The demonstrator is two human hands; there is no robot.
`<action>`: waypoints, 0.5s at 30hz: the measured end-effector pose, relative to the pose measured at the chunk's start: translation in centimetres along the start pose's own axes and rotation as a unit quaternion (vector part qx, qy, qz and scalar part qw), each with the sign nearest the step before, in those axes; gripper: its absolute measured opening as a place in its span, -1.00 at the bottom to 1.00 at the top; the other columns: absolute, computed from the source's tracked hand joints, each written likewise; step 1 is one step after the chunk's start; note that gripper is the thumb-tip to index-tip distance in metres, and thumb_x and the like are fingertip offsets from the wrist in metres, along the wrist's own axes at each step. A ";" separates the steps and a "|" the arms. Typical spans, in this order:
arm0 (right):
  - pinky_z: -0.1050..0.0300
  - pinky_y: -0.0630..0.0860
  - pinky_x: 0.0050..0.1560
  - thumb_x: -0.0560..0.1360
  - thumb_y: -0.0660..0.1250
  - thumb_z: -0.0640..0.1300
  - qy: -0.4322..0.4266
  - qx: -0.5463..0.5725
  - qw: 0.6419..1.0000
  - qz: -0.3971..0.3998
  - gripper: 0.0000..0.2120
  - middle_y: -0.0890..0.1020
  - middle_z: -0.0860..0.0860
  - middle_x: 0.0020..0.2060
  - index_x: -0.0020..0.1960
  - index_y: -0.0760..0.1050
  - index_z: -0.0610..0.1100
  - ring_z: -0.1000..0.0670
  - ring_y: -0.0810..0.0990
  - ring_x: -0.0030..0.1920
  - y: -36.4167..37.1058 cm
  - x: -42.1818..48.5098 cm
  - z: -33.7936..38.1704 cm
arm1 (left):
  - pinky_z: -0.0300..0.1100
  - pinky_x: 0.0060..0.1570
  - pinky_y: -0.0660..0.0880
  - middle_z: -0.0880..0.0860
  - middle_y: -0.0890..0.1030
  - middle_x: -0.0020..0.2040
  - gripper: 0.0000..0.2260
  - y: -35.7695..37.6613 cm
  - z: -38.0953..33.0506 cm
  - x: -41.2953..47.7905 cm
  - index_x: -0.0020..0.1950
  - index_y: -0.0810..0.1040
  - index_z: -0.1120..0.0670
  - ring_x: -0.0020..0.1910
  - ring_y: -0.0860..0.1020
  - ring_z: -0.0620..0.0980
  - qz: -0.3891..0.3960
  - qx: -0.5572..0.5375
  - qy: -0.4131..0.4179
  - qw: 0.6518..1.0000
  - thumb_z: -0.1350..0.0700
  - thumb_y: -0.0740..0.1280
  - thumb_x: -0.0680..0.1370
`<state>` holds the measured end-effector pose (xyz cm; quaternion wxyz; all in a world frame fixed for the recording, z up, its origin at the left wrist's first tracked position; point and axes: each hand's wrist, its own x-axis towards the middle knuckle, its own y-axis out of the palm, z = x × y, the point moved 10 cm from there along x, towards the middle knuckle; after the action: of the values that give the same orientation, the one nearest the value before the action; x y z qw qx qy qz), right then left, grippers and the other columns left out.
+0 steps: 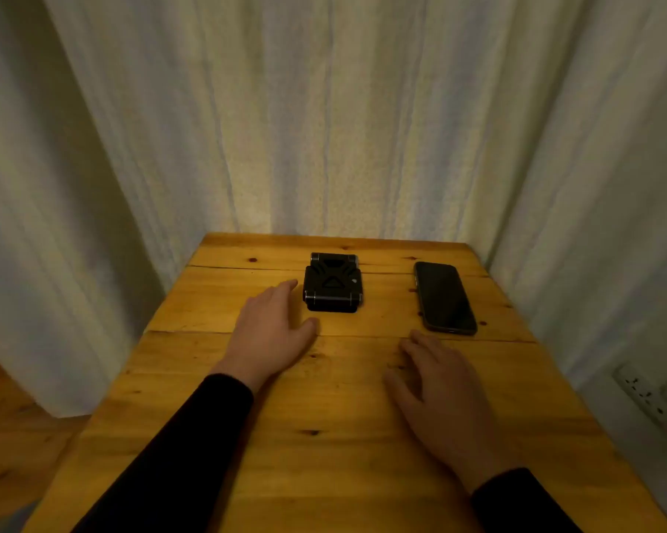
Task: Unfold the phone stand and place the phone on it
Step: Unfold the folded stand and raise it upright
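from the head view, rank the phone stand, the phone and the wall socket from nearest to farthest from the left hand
1. Phone stand: folded flat, just right of the left hand fingertips.
2. Phone: lying flat farther right, past the stand, ahead of the right hand.
3. Wall socket: off the table, on the wall at far right.

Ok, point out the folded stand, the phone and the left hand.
folded stand [332, 284]: head view, middle of its top plate.
phone [444, 298]: head view, centre of its dark screen.
left hand [274, 332]: head view, back of the hand.
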<state>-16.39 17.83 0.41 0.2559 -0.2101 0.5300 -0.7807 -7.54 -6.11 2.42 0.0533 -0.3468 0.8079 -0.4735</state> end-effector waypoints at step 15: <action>0.00 0.02 0.58 0.58 0.07 0.32 -0.007 0.005 1.000 -0.028 -0.41 0.30 0.15 0.57 0.55 0.30 0.14 0.11 0.18 0.56 -0.1 0.3 -0.1 | 0.25 0.52 0.08 0.03 0.47 0.49 -0.23 3.0 -0.2 4.5 0.60 0.29 -0.03 0.49 0.36 0.09 0.044 0.009 0.031 0.999 -0.25 0.32 0.42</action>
<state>-16.71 17.75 0.44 0.2391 -0.2294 0.5185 -0.7883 -12.58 -7.81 1.17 0.0527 -0.2958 0.8191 -0.4887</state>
